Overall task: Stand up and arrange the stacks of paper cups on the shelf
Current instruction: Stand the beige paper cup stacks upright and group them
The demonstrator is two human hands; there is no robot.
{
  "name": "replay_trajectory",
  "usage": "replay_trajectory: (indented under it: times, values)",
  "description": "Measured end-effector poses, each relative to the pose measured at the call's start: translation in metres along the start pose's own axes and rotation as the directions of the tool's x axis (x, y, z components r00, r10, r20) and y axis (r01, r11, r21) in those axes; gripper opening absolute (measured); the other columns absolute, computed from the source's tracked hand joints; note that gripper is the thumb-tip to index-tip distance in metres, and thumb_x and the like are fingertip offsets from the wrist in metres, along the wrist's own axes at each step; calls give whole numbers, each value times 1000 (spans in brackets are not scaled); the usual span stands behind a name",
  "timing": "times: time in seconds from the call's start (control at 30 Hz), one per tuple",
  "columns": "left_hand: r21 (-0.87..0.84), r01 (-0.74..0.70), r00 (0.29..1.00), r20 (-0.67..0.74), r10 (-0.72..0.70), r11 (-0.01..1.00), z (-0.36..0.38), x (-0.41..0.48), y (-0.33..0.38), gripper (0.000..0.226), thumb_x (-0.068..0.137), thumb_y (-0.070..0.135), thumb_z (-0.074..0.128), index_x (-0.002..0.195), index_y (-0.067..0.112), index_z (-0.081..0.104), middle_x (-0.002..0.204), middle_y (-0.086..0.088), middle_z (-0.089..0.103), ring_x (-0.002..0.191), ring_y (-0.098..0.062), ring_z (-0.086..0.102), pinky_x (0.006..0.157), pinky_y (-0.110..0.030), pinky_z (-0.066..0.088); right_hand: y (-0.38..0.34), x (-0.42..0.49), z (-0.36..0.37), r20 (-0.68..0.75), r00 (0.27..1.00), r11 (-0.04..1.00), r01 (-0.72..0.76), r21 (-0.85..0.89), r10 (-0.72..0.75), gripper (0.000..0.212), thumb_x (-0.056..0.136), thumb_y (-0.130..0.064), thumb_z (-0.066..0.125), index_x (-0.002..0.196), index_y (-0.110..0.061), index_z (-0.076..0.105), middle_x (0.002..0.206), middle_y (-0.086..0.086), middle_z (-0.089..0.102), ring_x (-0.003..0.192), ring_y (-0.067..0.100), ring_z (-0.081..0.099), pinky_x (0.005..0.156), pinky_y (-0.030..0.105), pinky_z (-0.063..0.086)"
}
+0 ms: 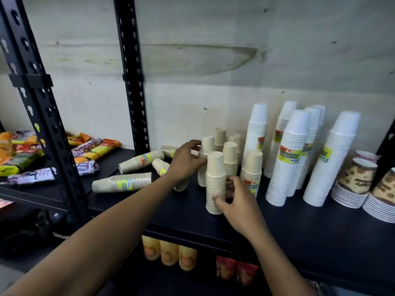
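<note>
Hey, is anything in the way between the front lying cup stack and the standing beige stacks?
Yes. A second lying stack sits between the front lying stack and the standing stacks, partly under the left forearm, which crosses that path. The left hand grips the rear-left stack; the right hand grips the front standing stack.

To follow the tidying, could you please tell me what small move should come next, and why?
Probably move the left hand off the rear stack, which stands upright, to a lying stack: several lie on their sides, while the right hand holds the front stack upright.
</note>
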State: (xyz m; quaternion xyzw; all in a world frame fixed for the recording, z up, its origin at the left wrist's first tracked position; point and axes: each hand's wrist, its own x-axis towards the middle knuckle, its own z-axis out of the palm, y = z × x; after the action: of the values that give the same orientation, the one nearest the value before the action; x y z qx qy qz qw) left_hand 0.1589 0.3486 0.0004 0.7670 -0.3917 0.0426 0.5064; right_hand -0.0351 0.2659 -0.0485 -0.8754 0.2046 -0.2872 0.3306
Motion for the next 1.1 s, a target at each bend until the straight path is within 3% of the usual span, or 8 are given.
replay_trajectory:
  times: [0.3, 0.53, 0.63, 0.7, 0.8, 0.9, 1.1]
  values:
    - [-43, -4, 998, 66, 7, 999, 0, -2, -12, 60, 70, 47, 81, 124, 30, 59, 102, 11, 68, 88, -7, 72, 82, -30, 60, 3, -7, 9, -43, 999, 1000, -23, -15, 22, 64, 84, -47, 70, 138, -31, 38, 133, -10, 55, 117, 11, 57, 94, 38, 53]
    - [-3, -9, 996, 90, 9, 1000, -2, -4, -10, 58, 74, 39, 84, 124, 24, 59, 107, 6, 69, 91, -8, 71, 80, -23, 56, 1, -8, 6, -21, 997, 996, -69, -52, 68, 62, 83, -54, 68, 135, -25, 50, 126, -7, 61, 113, 11, 60, 93, 38, 55]
    - [15, 0, 994, 108, -1, 1000, -5, -6, -11, 64, 72, 39, 87, 127, 22, 59, 107, 7, 69, 92, -7, 71, 86, -28, 58, -4, -10, -1, 6, 995, 989, -99, -110, 101, 53, 81, -57, 69, 119, -20, 62, 111, -6, 67, 102, 11, 63, 88, 37, 56]
    - [30, 18, 993, 113, -21, 999, -10, -6, -13, 69, 71, 38, 88, 131, 19, 59, 105, 7, 68, 94, -8, 71, 89, -31, 57, -12, -14, -10, 4, 994, 976, -109, -187, 111, 39, 83, -57, 69, 92, -19, 68, 88, -6, 69, 84, 11, 65, 80, 37, 57]
    - [82, 35, 995, 88, -42, 996, -29, -10, -17, 62, 74, 38, 87, 127, 20, 62, 105, 6, 68, 92, -7, 69, 88, -27, 56, -25, -20, -21, -4, 997, 958, -79, -274, 81, 47, 87, -57, 64, 61, -18, 61, 60, -4, 64, 63, 12, 63, 69, 37, 56]
    - [177, 50, 996, 60, -61, 983, -63, -17, -23, 45, 78, 35, 84, 117, 20, 67, 101, 6, 70, 89, -7, 68, 82, -20, 53, -41, -22, -22, 36, 997, 978, -58, -202, 66, 52, 85, -62, 61, 56, -18, 55, 54, -1, 65, 58, 13, 66, 64, 38, 57]
    - [351, 51, 997, 33, -67, 935, -131, -38, -30, 29, 84, 42, 76, 105, 23, 71, 94, 10, 72, 89, 0, 66, 74, -16, 49, -93, -16, -2, 167, 985, 972, 70, -222, -33, 41, 85, -63, 58, 71, -25, 61, 65, -5, 67, 68, 10, 65, 66, 36, 56]
